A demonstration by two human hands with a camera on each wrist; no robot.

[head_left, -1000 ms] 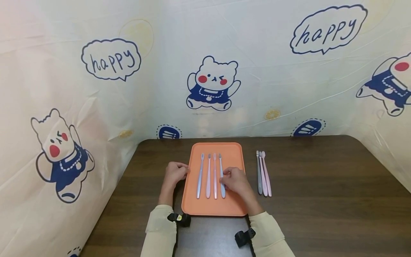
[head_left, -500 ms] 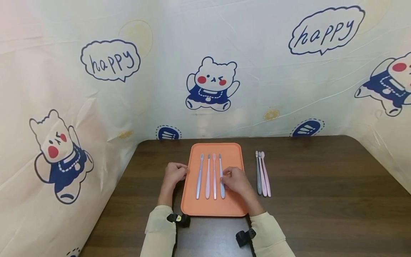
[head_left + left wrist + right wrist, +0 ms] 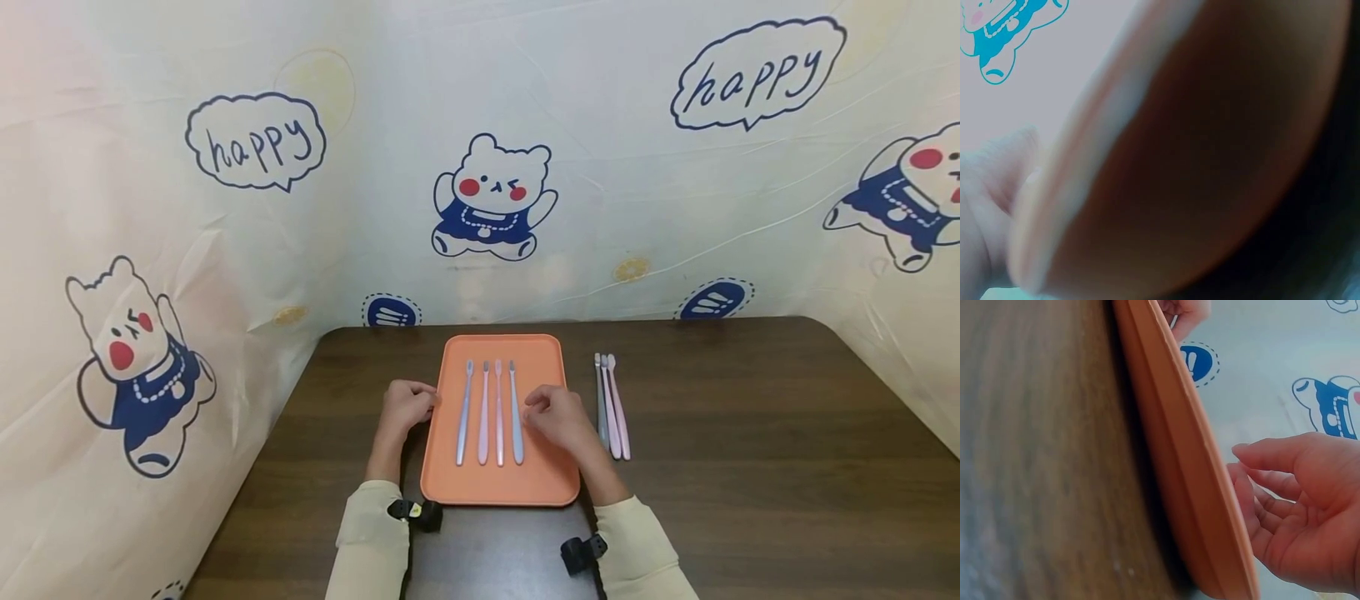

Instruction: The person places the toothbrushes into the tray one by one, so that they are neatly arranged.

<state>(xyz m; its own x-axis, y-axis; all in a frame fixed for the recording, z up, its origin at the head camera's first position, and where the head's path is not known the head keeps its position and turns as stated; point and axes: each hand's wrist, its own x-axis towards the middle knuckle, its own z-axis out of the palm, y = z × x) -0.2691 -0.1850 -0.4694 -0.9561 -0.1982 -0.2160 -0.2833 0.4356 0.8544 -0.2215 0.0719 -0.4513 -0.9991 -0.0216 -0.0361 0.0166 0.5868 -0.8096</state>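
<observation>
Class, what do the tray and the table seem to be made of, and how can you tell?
Tray: probably matte plastic, from its even orange colour and rounded rim.
Table: wood or wood-look laminate, faintly glossy, from its brown grain and soft reflections.

toothbrushes [image 3: 499,425]: four on tray [image 3: 502,486] | left hand [image 3: 406,407]: at tray, contact unclear

The head view looks forward and down on the tray [image 3: 498,485], which both wrist views face side-on, close.
</observation>
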